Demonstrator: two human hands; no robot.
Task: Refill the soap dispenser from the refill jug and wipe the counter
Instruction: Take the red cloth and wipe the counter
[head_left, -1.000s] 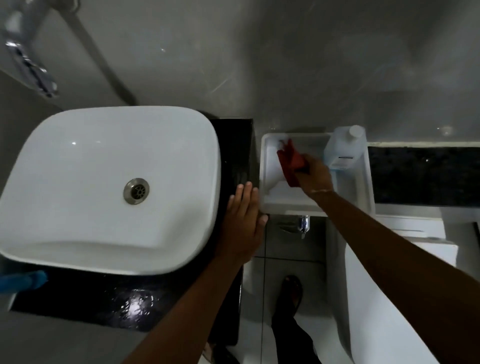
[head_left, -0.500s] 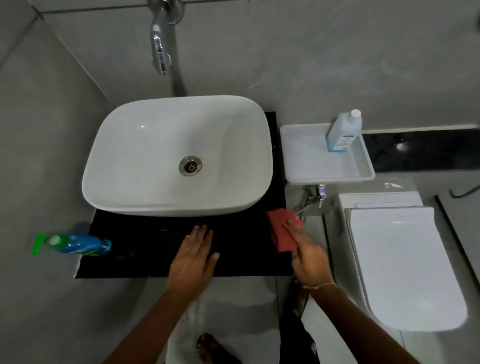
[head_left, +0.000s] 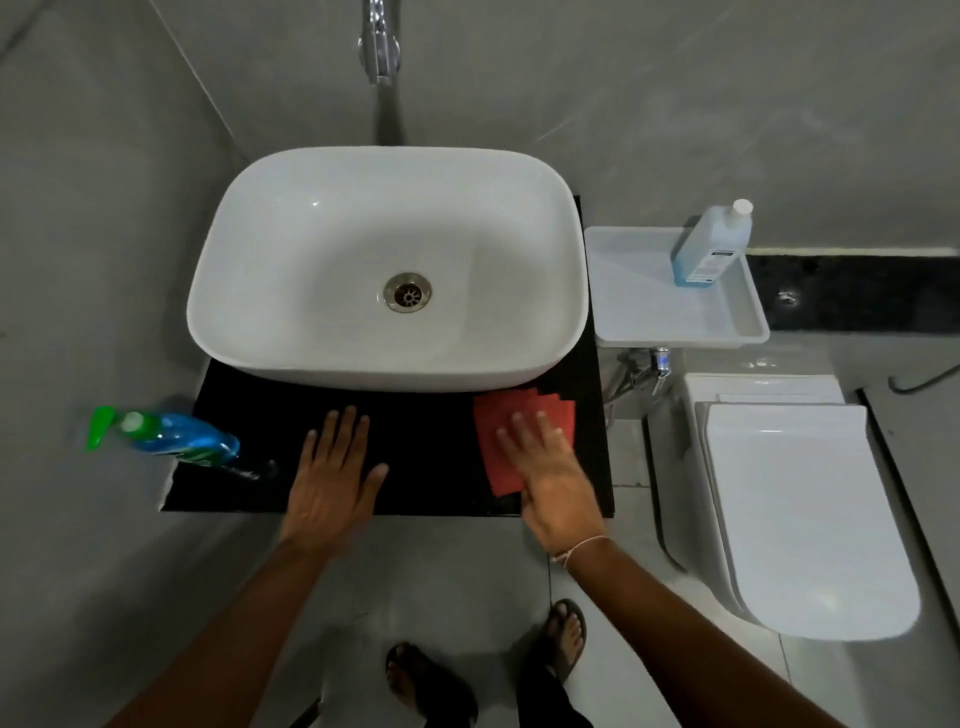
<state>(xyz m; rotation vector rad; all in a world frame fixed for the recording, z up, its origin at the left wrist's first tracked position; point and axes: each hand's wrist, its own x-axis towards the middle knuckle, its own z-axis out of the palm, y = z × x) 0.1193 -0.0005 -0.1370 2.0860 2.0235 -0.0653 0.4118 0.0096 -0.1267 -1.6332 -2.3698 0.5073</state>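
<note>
Grey tiled walls close in around a black table (head_left: 431, 462) that carries a wide white basin (head_left: 322, 244), with a chrome tap (head_left: 379, 47) hanging over it at 12 o'clock. Both of the person's hands are down on the bare strip of table in front of the basin. The left hand (head_left: 332, 478) lies palm down at about 6 o'clock of the drain (head_left: 407, 292), fingers straight and spread, with nothing in it. The right hand (head_left: 550, 467) is flat too, at 5 o'clock, its straight fingers pressing a red cloth (head_left: 511, 415) onto the table – the hand is slightly blurred, and the cloth spreads out past the fingertips toward the basin's foot. A thin thread circles that wrist.

At 8 o'clock, on the table's left corner, is the soap dispenser (head_left: 182, 439), blue with a green pump top, tipped toward 9 o'clock as seen from above. The refill jug (head_left: 709, 249) – clear, with blue liquid and a white cap – stands at 3 o'clock of the basin, in the far corner of a white tray (head_left: 649, 312), well apart from both hands. A white toilet (head_left: 805, 519) with its lid shut sits at 4 o'clock, and two sandalled feet show on the pale floor below the table.
</note>
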